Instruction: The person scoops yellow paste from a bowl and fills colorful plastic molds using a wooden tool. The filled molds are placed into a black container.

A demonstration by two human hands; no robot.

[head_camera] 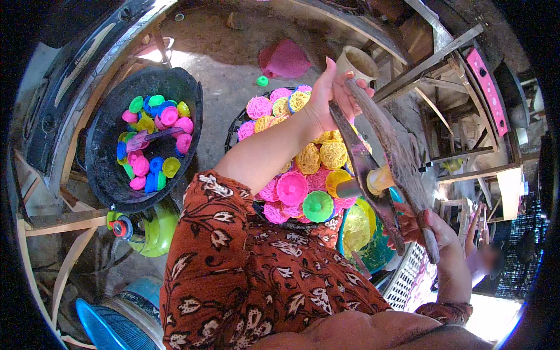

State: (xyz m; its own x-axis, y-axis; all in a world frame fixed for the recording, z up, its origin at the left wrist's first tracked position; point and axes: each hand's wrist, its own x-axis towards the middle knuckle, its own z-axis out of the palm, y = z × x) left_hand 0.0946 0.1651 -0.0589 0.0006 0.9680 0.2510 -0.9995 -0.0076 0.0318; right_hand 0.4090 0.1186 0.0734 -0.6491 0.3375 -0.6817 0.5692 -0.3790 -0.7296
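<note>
My left hand [339, 94] is around the upper ends of two long wooden handles of a hand press [393, 148]. At their lower ends, my right hand [426, 229] holds the same press. A short cylinder [350, 188] projects from the press's middle towards a yellow cup-shaped mould. Below my left forearm lies a heap of pink and yellow strand nests [307, 158] in a dark basket, partly hidden by the arm. Pink [292, 188] and green [318, 206] fluted moulds rest at its near side. Right of the heap, a green tub [380, 245] holds pale yellow dough [356, 229].
A black wok-like pan [105, 113] at left holds many coloured moulds and a purple utensil. A green gas cylinder [159, 234] stands below it. Pink cloth [284, 59], a small green mould [262, 81] and a pale bucket [358, 63] are beyond. Wooden framing borders the right; another person [474, 262] is there.
</note>
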